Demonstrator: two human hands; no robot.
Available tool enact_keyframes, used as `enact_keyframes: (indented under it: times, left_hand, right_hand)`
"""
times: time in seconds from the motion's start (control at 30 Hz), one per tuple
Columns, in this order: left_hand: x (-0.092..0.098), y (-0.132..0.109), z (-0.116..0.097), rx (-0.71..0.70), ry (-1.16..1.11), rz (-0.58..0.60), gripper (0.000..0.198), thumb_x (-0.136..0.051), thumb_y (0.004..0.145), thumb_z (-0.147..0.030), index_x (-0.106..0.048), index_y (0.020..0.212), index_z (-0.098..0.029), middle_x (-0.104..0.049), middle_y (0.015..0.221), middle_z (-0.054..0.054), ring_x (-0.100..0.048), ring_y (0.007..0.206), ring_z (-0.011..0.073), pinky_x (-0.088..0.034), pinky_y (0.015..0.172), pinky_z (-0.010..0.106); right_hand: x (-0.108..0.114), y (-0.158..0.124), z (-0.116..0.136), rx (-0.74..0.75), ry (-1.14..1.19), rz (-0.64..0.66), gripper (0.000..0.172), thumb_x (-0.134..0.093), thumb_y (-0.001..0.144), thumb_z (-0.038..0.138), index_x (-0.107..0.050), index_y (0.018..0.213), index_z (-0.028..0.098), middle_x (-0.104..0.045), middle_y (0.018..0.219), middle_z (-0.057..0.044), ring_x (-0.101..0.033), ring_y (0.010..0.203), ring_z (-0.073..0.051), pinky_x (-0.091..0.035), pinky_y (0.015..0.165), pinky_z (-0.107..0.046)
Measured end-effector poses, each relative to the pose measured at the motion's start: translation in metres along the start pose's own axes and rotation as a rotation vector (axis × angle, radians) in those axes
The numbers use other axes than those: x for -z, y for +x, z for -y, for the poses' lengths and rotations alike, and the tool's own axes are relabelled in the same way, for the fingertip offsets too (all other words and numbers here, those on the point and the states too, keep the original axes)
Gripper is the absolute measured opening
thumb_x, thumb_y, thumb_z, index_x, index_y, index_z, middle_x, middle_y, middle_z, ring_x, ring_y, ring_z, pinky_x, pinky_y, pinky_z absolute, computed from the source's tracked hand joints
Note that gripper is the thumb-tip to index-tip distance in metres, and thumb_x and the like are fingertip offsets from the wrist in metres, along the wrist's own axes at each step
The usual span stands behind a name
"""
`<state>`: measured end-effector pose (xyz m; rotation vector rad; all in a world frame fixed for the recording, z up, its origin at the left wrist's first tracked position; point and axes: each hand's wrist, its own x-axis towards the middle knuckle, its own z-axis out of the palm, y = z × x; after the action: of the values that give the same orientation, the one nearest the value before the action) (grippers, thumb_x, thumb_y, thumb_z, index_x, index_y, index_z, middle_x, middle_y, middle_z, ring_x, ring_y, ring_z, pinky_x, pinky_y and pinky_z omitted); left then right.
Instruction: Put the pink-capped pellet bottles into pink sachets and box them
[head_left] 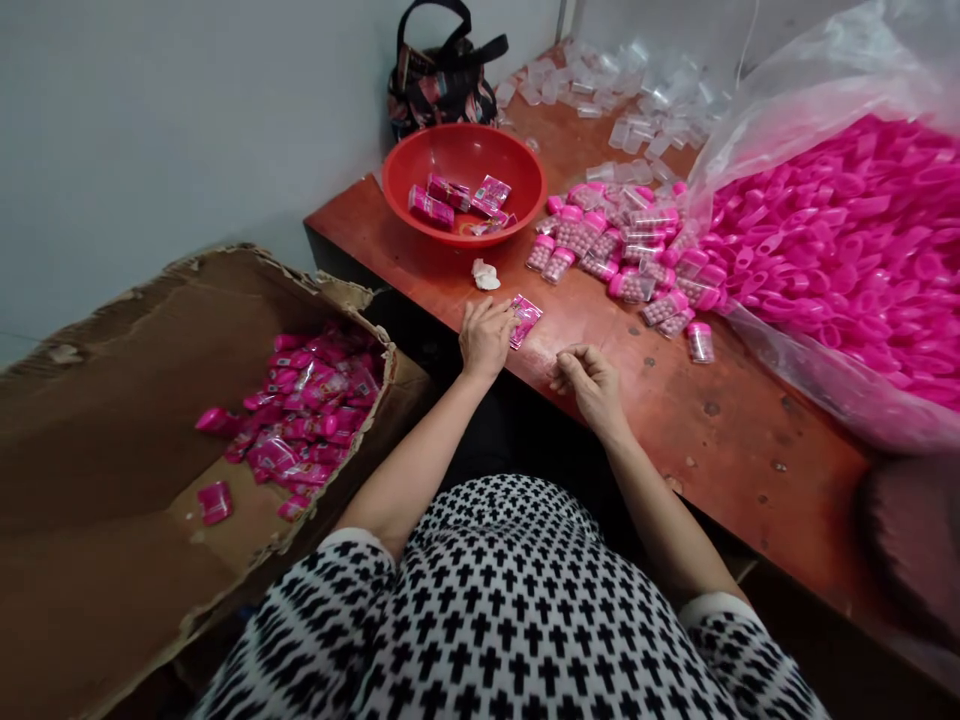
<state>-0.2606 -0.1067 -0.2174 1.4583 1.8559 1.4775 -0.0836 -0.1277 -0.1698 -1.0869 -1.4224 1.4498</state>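
My left hand (487, 338) rests at the near edge of the table, its fingers stretched out and lying on the surface. Its thumb side touches the left edge of a flat pink printed wrapper (527, 321). To the right, my right hand (592, 388) is held just over the table edge with thumb and fingers pinched together. Whatever may be between those fingertips is too small to make out. A crumpled white scrap (485, 275) lies just beyond my left hand.
A red bowl (390, 190) holds several pink wrapper bundles. Small pink-capped jars (634, 285) of beads are heaped beside a plastic bag of pink plastic pieces (847, 250). Clear containers (637, 90) and a black handbag (442, 95) stand behind. A cardboard box (97, 430) holds pink wrapped jars (315, 400).
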Motion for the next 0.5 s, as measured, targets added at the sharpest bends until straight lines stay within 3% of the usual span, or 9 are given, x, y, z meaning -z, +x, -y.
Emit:
enact_keyframes:
  times: [0.17,0.3,0.4,0.5]
  left_hand:
    - [-0.005,0.0,-0.003,-0.013,0.025,-0.027,0.015,-0.057,0.08,-0.021,-0.072,0.081,-0.025,-0.07,0.106,0.006,-0.053,0.117,0.0228,-0.016,0.111,0.046]
    - [0.0,0.006,-0.003,-0.017,-0.001,-0.017,0.012,-0.059,0.079,-0.022,-0.071,0.077,-0.022,-0.07,0.102,0.008,-0.055,0.112,0.0224,-0.024,0.108,0.042]
    - [0.008,0.026,0.0,-0.047,0.008,-0.07,0.017,-0.061,0.078,-0.024,-0.07,0.093,-0.021,-0.066,0.111,0.01,-0.052,0.113,0.0233,-0.029,0.103,0.038]
    - [0.012,0.054,0.007,0.002,0.187,-0.103,0.028,-0.06,0.079,-0.026,-0.066,0.106,-0.021,-0.059,0.12,0.013,-0.047,0.116,0.0288,-0.028,0.101,0.042]
  right_hand:
    - [-0.011,0.019,0.002,0.069,0.001,-0.023,0.025,-0.059,0.08,0.044,-0.057,0.077,0.019,-0.064,0.067,0.002,-0.058,0.057,-0.009,-0.048,0.057,-0.022]
    - [-0.014,0.017,0.005,0.055,0.023,0.0,0.029,-0.06,0.078,0.047,-0.056,0.076,0.018,-0.065,0.068,0.001,-0.058,0.057,-0.009,-0.048,0.056,-0.023]
    - [-0.01,0.008,0.005,0.042,-0.007,-0.01,0.028,-0.061,0.077,0.046,-0.057,0.075,0.018,-0.064,0.067,0.001,-0.057,0.056,-0.009,-0.047,0.055,-0.023]
    - [-0.006,0.002,0.004,0.02,-0.02,-0.016,0.028,-0.062,0.077,0.045,-0.057,0.074,0.018,-0.064,0.065,0.001,-0.056,0.053,-0.009,-0.046,0.053,-0.022]
